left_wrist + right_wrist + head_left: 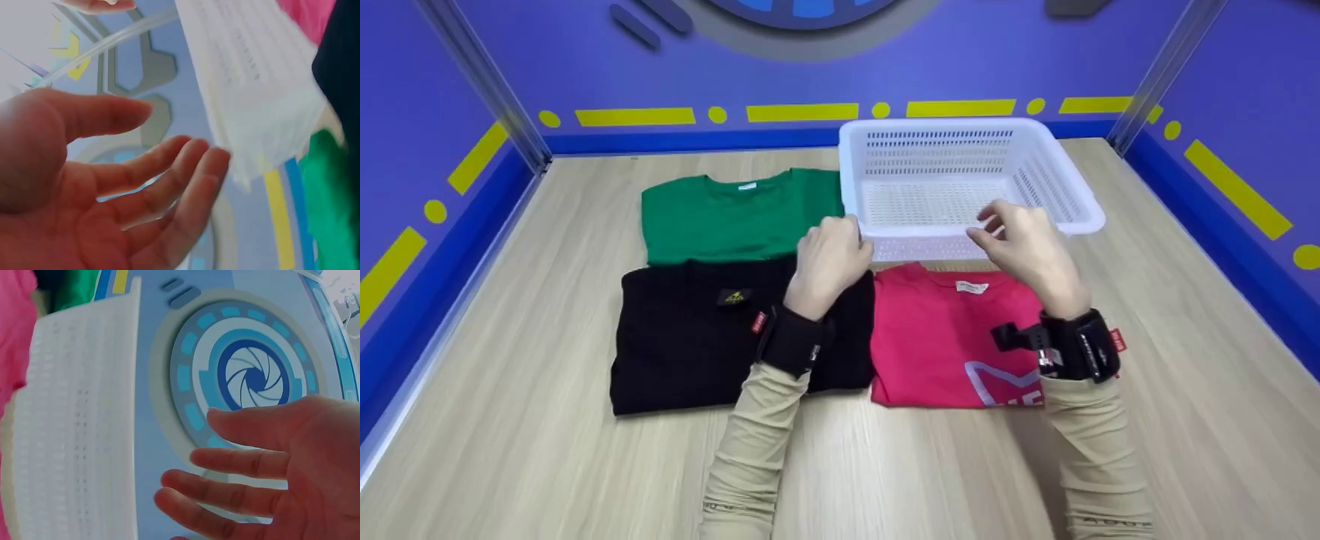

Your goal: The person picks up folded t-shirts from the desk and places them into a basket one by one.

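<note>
A white slotted plastic basket [915,234] stands at the back right of the table. My left hand [829,259] is by its front left corner; in the left wrist view the loosely bent fingers [191,197] come close to the basket rim, and contact cannot be told. Over the front of the basket hovers my right hand [1027,247], thumb and fingers [236,464] apart and holding nothing. Below the left wrist lies a folded black T-shirt [682,345]. A folded pink-red T-shirt [922,337] with a pale print lies under the right wrist.
Behind the black shirt is a folded green T-shirt [720,221], its right side against the basket. Blue-purple panels [780,82] with yellow marks wall the wooden table [510,435] at the back and both sides.
</note>
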